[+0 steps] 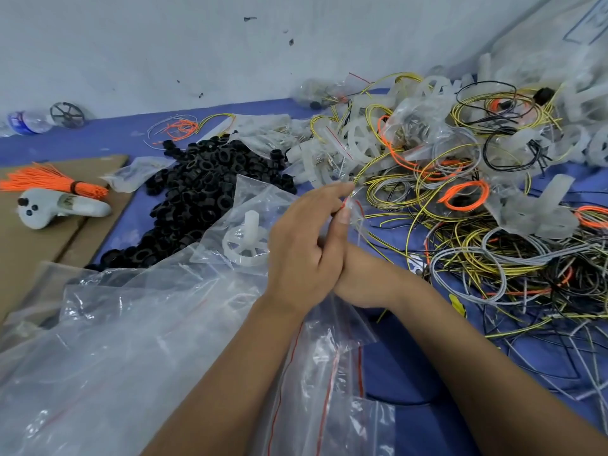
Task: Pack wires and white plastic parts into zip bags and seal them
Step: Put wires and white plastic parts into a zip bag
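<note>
A clear zip bag with a red seal line lies tilted over the table's middle, and a white plastic wheel part sits inside it. My left hand pinches the bag's top edge at its right corner. My right hand lies partly under the left one, its thumb pressed against the same corner. A yellow wire runs from that corner into the tangle of yellow, grey, black and orange wires on the right. More white plastic parts lie mixed with wires behind.
A heap of black rings lies left of the bag. Empty zip bags cover the front left. On the cardboard at left rest an orange wire bundle and a white controller. A bottle lies by the wall.
</note>
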`<state>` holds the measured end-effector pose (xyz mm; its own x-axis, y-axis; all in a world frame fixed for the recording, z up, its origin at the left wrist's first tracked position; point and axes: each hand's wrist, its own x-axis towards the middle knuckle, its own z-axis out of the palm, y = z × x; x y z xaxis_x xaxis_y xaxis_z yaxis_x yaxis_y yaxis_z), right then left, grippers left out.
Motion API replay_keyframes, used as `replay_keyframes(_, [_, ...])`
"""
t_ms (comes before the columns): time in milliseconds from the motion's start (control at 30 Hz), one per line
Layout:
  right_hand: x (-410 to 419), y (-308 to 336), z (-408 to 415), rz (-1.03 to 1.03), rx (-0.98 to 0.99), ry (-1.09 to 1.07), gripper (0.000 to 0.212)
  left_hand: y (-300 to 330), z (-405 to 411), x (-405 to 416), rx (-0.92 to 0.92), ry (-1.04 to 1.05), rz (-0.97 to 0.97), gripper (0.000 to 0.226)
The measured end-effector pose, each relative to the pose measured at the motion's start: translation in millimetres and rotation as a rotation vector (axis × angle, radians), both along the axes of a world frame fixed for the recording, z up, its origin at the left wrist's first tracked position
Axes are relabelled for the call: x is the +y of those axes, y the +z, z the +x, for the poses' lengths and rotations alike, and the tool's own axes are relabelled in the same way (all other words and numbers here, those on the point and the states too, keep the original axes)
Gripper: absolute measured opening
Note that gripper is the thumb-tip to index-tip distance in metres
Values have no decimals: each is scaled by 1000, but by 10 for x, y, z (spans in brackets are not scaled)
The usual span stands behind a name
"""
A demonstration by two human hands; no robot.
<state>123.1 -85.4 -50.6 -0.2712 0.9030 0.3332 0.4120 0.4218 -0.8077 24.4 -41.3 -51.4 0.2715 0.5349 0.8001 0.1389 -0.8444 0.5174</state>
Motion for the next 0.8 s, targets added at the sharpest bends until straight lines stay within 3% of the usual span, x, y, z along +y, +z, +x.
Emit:
replay_keyframes(133, [-8, -46, 37, -18, -77, -31, 46, -36, -17, 18, 176, -26, -143, 24])
replay_keyframes(267, [-1, 3, 59, 164, -113, -169, 44, -41, -32, 36, 208, -23, -200, 26])
replay_keyframes(400, [37, 66, 236, 337, -314, -522, 30, -69, -37, 68, 212, -64, -387, 43])
replay_keyframes(467, [32, 89, 277, 373, -253, -663, 38, -96, -9, 82, 254, -7, -484, 45])
replay_keyframes(567, [34, 45, 313, 311, -206, -783, 21, -149, 26, 129, 319, 125, -569, 38])
replay_keyframes(633, [28, 39, 332, 269, -185, -840, 25, -160, 25, 159, 324, 210, -583, 27])
replay_keyframes(800, [26, 89, 313, 296, -194, -873, 22, -133, 27, 177, 202, 342, -636, 29])
